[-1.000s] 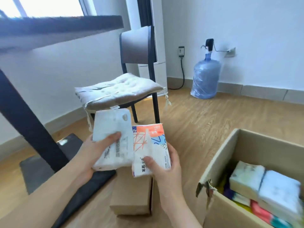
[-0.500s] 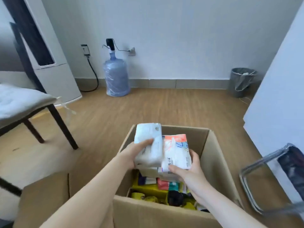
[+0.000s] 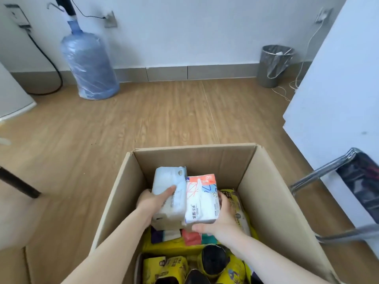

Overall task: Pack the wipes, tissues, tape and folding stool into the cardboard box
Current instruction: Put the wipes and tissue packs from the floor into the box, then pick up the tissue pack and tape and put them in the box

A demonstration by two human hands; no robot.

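Inside the open cardboard box [image 3: 272, 201], the left hand [image 3: 152, 203] is closed around a pale blue-white tissue pack [image 3: 169, 193], and the right hand [image 3: 220, 219] is closed around an orange-topped tissue pack [image 3: 202, 198]. The two packs touch side by side above yellow packages [image 3: 238, 214] in the box. A folding stool [image 3: 348, 181] stands just right of the box.
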